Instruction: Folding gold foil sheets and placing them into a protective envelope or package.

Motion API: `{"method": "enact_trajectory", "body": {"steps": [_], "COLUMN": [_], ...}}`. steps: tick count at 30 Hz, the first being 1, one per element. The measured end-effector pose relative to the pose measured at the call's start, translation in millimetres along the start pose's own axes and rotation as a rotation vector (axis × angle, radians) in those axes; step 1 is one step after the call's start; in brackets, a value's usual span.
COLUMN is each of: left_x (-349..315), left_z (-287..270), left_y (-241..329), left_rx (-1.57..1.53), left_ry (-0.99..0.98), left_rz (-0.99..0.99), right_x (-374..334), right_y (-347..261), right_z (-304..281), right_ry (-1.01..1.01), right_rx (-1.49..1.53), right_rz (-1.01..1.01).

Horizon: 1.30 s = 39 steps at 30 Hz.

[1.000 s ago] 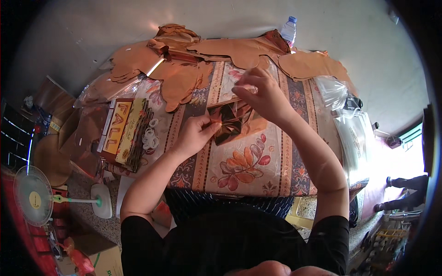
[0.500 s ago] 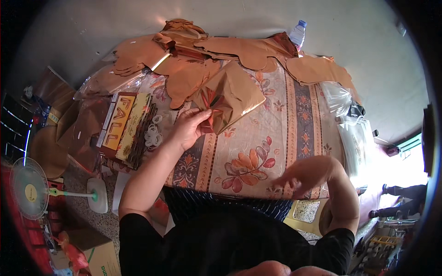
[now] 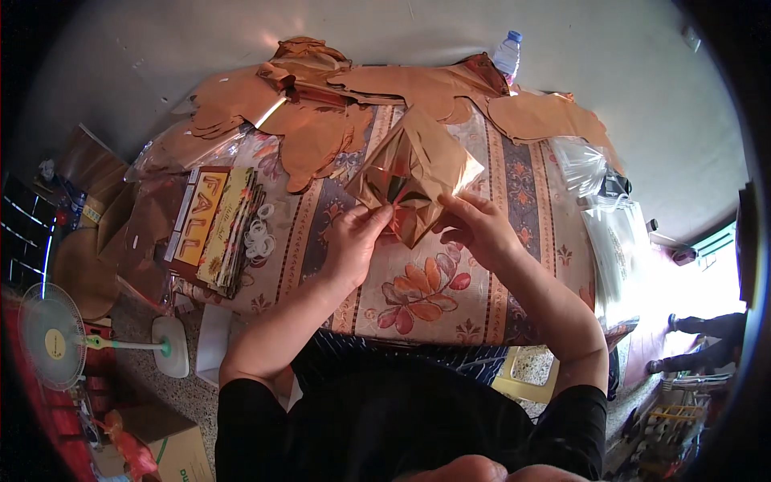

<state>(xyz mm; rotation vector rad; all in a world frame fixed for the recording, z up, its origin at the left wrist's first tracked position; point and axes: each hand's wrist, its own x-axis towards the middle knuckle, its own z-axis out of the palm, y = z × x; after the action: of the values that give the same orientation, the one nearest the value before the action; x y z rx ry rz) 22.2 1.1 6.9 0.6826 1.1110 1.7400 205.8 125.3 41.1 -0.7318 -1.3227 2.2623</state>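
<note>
A folded copper-gold foil sheet (image 3: 423,149), which looks like a flat foil balloon, is held over the middle of the table with one corner pointing away from me. Its near part is creased and shows glossy reddish folds. My left hand (image 3: 357,239) pinches the near left edge between thumb and fingers. On the right, my right hand (image 3: 482,229) is closed on the near right edge, with some of its fingertips hidden by the foil. Flat, uninflated foil shapes (image 3: 321,132) of the same colour lie in layers beyond it.
Left of my hands are a stack of printed cards (image 3: 229,233), a boxed-looking package (image 3: 201,217) and a bundle of white rings (image 3: 259,234). Clear plastic bags (image 3: 610,233) lie at the table's right. A water bottle (image 3: 507,56) stands at the back; a fan (image 3: 52,337) is at left.
My right hand has come up from the near right of the table and taken hold of the foil's right edge. The foil has moved slightly right and turned, its corner now pointing away.
</note>
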Motion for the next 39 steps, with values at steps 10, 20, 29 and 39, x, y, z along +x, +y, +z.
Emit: {"method": "enact_trajectory", "body": {"steps": [10, 20, 29, 39], "left_x": [-7.0, -11.3, -27.7, -7.8], "left_z": [-7.7, -28.1, -97.7, -142.7], "left_y": [1.1, 16.2, 119.1, 115.5], "left_rx": [0.037, -0.024, 1.762, 2.098], "left_ry": [-0.055, -0.223, 0.356, 0.395], "left_rz": [-0.054, -0.296, 0.463, 0.464], "right_x": [11.0, 12.6, -13.5, -12.5], "right_y": [18.1, 24.6, 15.6, 22.1], "right_z": [-6.3, -8.1, -30.6, -31.4], "right_ry": [0.114, 0.170, 0.112, 0.158], "right_rx": [-0.068, -0.242, -0.218, -0.128], "right_rz": [-0.118, -0.186, -0.216, -0.173]}}
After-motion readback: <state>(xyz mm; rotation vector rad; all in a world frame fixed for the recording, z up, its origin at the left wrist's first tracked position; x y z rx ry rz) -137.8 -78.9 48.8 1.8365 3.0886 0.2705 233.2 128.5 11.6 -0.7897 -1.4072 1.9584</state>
